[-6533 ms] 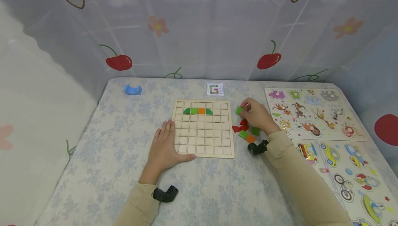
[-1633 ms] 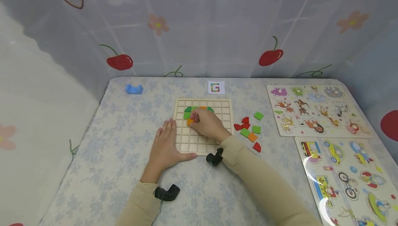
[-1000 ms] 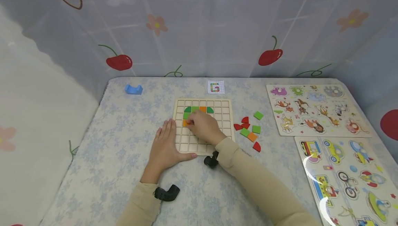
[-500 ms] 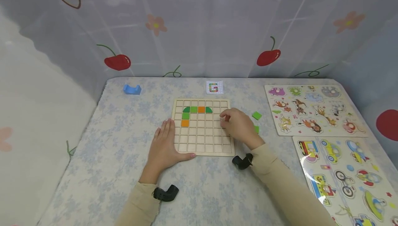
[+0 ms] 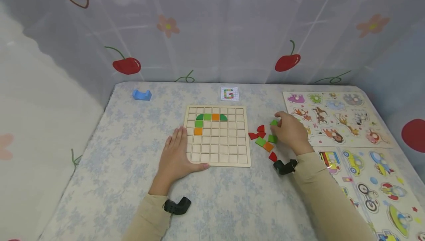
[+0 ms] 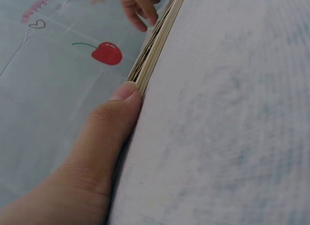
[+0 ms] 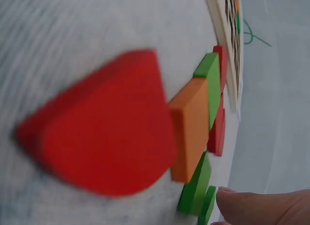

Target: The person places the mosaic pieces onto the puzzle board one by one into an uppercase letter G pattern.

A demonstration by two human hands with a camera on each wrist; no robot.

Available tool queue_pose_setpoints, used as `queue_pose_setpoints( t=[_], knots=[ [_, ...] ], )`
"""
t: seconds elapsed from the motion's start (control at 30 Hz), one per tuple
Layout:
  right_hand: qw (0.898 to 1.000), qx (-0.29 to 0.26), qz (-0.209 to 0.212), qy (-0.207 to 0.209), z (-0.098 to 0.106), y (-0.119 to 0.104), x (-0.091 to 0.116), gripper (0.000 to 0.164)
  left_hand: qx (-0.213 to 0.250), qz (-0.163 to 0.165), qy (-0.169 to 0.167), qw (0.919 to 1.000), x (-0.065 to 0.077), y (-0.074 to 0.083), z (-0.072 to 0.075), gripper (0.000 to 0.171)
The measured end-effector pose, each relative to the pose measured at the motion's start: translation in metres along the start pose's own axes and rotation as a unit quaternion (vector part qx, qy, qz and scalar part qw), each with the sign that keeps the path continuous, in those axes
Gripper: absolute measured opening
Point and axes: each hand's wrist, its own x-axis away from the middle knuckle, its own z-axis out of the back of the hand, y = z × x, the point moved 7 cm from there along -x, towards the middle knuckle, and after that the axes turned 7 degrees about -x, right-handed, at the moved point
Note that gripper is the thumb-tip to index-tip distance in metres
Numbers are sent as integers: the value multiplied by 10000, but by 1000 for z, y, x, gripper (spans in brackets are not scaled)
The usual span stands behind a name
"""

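In the head view, my left hand lies spread at the wooden grid board, fingers along its left edge and thumb at its front edge. The left wrist view shows that thumb against the board's side. Dark green quarter-rounds, light green squares and orange squares form a row and a short column on the grid. My right hand is right of the board, thumb and forefinger pinching a light green square tile at the table. In the right wrist view the thumb meets that tile's edge.
Beside the board lie loose red quarter-rounds, green squares and an orange square. A pattern card is behind the board, a blue holder at back left. Animal and vehicle puzzle boards occupy the right.
A green square and an orange square have been laid in the left column. My right hand has let go of the orange one and moved right to another green tile. The left hand stays put.
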Motion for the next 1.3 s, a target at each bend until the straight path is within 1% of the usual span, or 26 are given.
queue_pose_setpoints(
  t=[0.17,0.3,0.47,0.6,0.7,0.8,0.9,1.1,1.2,1.3],
  knots=[
    [9999,33,-106,-130,-1,8,-2,41,11,-23,17,10000,0,1,1,149],
    [9998,-36,-99,-184,-1,8,-4,34,-12,-8,-18,10000,0,0,1,149],
    [9995,-132,-42,-281,-2,3,-4,26,-24,17,-59,10000,0,0,0,149],
    [9993,-337,44,-149,0,-7,-3,23,22,17,-65,10000,0,0,0,148],
    [9980,-595,199,0,-1,-21,-3,24,23,21,-71,10000,0,0,0,148],
    [9954,-901,319,-75,-11,-39,-3,24,25,17,-73,10000,0,0,0,148],
    [9914,-1198,412,-319,-27,-60,-1,23,47,8,-70,10000,-1,0,0,148],
    [9827,-1582,562,-783,-67,-103,5,19,17,33,-68,10000,-1,0,0,148],
    [9786,-1661,788,-921,-84,-124,9,16,-21,35,-45,10000,-1,0,0,147],
    [9761,-1647,1001,-1006,-97,-142,12,15,-29,20,-6,10000,-1,1,0,147]
  ],
)
